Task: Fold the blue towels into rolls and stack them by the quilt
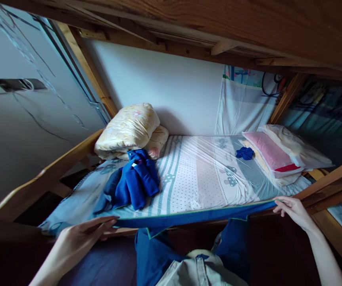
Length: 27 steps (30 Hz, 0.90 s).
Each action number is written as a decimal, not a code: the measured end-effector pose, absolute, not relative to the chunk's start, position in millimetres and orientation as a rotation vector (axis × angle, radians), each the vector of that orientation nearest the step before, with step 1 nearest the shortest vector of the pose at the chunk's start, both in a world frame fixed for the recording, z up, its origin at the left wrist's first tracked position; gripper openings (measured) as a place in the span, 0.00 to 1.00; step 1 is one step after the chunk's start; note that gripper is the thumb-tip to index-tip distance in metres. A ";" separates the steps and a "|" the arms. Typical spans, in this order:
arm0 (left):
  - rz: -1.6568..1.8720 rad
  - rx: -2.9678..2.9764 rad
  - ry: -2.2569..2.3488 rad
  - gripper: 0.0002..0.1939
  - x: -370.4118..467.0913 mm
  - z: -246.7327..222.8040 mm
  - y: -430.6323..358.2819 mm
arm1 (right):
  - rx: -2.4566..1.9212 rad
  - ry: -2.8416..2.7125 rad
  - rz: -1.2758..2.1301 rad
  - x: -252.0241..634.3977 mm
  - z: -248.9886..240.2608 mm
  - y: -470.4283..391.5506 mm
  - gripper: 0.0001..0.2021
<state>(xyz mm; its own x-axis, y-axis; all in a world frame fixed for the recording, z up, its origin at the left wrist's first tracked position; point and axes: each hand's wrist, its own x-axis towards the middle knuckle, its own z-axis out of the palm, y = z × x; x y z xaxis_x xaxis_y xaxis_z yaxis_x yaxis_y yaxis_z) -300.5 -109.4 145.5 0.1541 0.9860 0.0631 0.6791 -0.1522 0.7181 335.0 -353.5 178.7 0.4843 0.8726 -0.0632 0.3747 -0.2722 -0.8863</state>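
Observation:
A blue cloth [195, 216] with a green edge is stretched in a long strip along the near side of the lower bunk. My left hand [89, 231] pinches its left end, and my right hand [291, 210] pinches the right end. The cloth's lower corners hang over my knees. Behind it lies the mattress with its patterned sheet [185, 174]. A bright blue garment [135, 182] rests crumpled on the sheet at the left, beyond my left hand. Farther right sits a small bunched blue cloth [244, 153].
A folded cream quilt [129, 129] is piled at the bed's left end. Pillows [270, 151], one pink, lie at the right end. The wooden upper bunk [189, 24] hangs low overhead. Bed rails stand at both ends, and cables run along the left wall.

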 end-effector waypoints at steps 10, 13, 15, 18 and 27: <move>0.476 1.757 1.417 0.22 -191.1 112.9 59.2 | -1.807 -0.954 0.854 384.2 153.4 -185.3 0.12; 0.703 1.751 1.432 0.15 -160.9 120.7 105.0 | -1.820 -0.971 0.630 391.5 152.7 -131.8 0.08; 0.929 1.754 1.430 0.14 -149.4 128.8 127.2 | -1.791 -1.030 0.425 399.1 155.5 -107.8 0.06; 1.160 1.792 1.425 0.15 -141.5 138.8 148.1 | -1.700 -1.156 0.129 414.6 159.6 -88.8 0.07; 1.344 2.132 1.339 0.19 -149.1 89.4 157.2 | -1.646 -1.235 -0.145 431.4 113.2 -87.0 0.19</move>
<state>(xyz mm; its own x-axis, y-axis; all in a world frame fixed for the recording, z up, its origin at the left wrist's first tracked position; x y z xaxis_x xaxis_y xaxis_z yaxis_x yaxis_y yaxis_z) -149.1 157.2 89.4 0.1347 0.8202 0.5560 0.5530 -0.5279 0.6446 431.4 -87.0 113.2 0.4649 0.6417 0.6100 0.7654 0.0551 -0.6412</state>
